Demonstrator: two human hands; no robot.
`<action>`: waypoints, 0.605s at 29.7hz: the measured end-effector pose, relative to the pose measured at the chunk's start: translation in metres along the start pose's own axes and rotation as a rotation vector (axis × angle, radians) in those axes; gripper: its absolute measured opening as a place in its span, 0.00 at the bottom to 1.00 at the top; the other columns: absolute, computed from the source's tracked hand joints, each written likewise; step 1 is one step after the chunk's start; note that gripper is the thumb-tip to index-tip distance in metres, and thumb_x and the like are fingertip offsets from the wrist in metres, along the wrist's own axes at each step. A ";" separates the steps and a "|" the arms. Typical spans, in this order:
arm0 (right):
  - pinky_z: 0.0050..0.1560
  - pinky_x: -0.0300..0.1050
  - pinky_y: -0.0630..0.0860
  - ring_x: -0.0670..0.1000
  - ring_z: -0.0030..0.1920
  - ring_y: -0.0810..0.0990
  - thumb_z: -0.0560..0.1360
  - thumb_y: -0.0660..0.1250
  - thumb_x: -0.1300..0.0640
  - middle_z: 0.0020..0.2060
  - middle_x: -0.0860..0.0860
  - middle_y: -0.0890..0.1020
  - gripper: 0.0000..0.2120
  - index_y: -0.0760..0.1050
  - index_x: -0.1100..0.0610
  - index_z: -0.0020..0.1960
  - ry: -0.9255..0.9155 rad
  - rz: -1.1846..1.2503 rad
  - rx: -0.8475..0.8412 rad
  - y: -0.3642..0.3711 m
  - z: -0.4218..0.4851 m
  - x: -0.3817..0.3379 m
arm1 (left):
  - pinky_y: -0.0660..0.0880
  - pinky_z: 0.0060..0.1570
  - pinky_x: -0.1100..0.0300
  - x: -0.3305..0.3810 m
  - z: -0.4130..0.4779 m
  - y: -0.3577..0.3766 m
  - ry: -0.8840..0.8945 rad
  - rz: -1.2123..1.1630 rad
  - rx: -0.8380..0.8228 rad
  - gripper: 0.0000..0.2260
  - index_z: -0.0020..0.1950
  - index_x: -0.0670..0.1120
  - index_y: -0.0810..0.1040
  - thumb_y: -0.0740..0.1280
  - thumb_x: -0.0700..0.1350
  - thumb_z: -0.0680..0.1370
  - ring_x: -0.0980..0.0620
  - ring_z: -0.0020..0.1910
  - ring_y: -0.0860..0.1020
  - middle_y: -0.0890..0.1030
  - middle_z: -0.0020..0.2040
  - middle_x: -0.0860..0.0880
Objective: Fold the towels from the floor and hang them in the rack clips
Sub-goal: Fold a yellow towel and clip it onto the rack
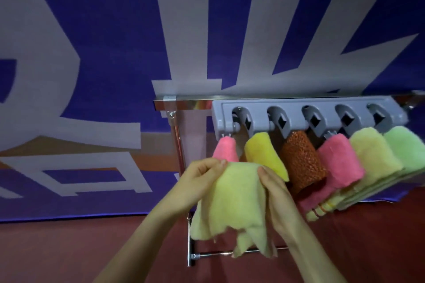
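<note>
Hands (239, 181) pinch fluffy yellow-green towel (236, 204).

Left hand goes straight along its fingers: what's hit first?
Probably the small pink towel hanging at the left end of the clip rack, just past the left hand gripping the pale-yellow towel; depth unclear.

green towel (407, 147): cut by right edge | metal rail (195, 100): right end out of frame | small pink towel (225, 150): lower part hidden behind held yellow towel (236, 202) | right hand (273, 188): fingertips hidden behind that towel
</note>
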State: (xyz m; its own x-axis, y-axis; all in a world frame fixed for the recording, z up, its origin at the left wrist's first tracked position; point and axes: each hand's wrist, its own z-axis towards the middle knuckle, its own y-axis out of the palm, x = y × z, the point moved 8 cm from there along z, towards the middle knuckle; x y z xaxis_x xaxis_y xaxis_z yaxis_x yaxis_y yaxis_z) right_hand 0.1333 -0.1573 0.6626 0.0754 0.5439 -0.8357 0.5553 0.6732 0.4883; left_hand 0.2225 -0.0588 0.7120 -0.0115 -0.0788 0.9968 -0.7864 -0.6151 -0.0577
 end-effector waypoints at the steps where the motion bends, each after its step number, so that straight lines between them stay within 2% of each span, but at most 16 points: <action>1: 0.34 0.36 0.78 0.49 0.38 0.82 0.68 0.67 0.52 0.34 0.51 0.85 0.11 0.78 0.59 0.44 -0.011 0.015 -0.005 0.007 0.004 0.000 | 0.64 0.31 0.67 0.001 0.004 -0.005 0.003 -0.007 0.064 0.20 0.38 0.30 0.72 0.61 0.47 0.78 0.55 0.31 0.66 0.68 0.32 0.45; 3: 0.33 0.36 0.78 0.47 0.36 0.83 0.75 0.60 0.57 0.34 0.51 0.85 0.10 0.77 0.62 0.48 -0.001 0.016 0.033 0.015 0.014 -0.001 | 0.65 0.30 0.69 0.001 0.015 -0.013 -0.014 -0.032 0.114 0.16 0.36 0.37 0.74 0.58 0.45 0.78 0.60 0.28 0.68 0.71 0.28 0.53; 5: 0.33 0.37 0.78 0.48 0.36 0.83 0.76 0.58 0.58 0.36 0.54 0.84 0.12 0.76 0.64 0.51 0.007 0.029 0.019 0.024 0.016 -0.001 | 0.67 0.30 0.71 0.000 0.015 -0.011 -0.029 -0.046 0.148 0.15 0.35 0.45 0.75 0.56 0.44 0.79 0.65 0.26 0.70 0.75 0.24 0.57; 8: 0.44 0.40 0.79 0.52 0.45 0.81 0.76 0.58 0.57 0.44 0.58 0.82 0.15 0.75 0.66 0.55 -0.036 -0.020 0.045 0.028 0.028 -0.012 | 0.68 0.33 0.74 0.012 0.023 -0.016 0.023 -0.043 0.179 0.15 0.38 0.49 0.77 0.55 0.43 0.80 0.65 0.30 0.73 0.78 0.28 0.57; 9: 0.46 0.40 0.78 0.51 0.46 0.80 0.76 0.58 0.57 0.46 0.58 0.81 0.14 0.75 0.66 0.54 -0.052 -0.013 0.047 0.029 0.035 -0.014 | 0.69 0.35 0.74 0.013 0.029 -0.019 0.036 -0.054 0.168 0.15 0.39 0.49 0.78 0.55 0.44 0.80 0.64 0.33 0.74 0.79 0.31 0.56; 12: 0.40 0.32 0.76 0.43 0.39 0.80 0.77 0.57 0.59 0.40 0.53 0.80 0.10 0.76 0.61 0.50 -0.106 -0.069 0.037 0.035 0.045 -0.026 | 0.71 0.37 0.74 0.024 0.037 -0.025 0.082 -0.086 0.180 0.15 0.38 0.50 0.78 0.56 0.45 0.79 0.65 0.33 0.76 0.80 0.30 0.58; 15: 0.39 0.31 0.75 0.40 0.36 0.79 0.77 0.58 0.59 0.37 0.48 0.80 0.10 0.77 0.56 0.41 -0.111 -0.159 0.064 0.036 0.056 -0.025 | 0.73 0.37 0.71 0.022 0.049 -0.028 0.052 -0.137 0.185 0.14 0.38 0.49 0.78 0.56 0.46 0.79 0.63 0.33 0.77 0.81 0.30 0.57; 17: 0.48 0.38 0.77 0.43 0.40 0.80 0.77 0.58 0.58 0.38 0.48 0.80 0.11 0.76 0.53 0.40 -0.085 -0.206 0.114 0.027 0.062 -0.013 | 0.72 0.41 0.68 0.004 0.053 -0.029 0.005 -0.124 0.225 0.14 0.39 0.48 0.76 0.56 0.45 0.80 0.62 0.36 0.76 0.80 0.33 0.56; 18: 0.55 0.45 0.76 0.47 0.45 0.80 0.78 0.58 0.56 0.42 0.51 0.81 0.10 0.76 0.53 0.42 -0.057 -0.211 0.118 0.027 0.064 -0.006 | 0.70 0.44 0.65 -0.006 0.056 -0.029 -0.033 -0.127 0.251 0.13 0.40 0.47 0.76 0.55 0.45 0.80 0.59 0.39 0.75 0.79 0.36 0.54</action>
State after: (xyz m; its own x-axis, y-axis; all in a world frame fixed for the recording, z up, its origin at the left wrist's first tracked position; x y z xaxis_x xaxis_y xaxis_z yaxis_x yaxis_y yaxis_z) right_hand 0.2009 -0.1748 0.6646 -0.0079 0.3665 -0.9304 0.6561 0.7040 0.2717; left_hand 0.2804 -0.0841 0.7043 0.1005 -0.0113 0.9949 -0.6022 -0.7967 0.0518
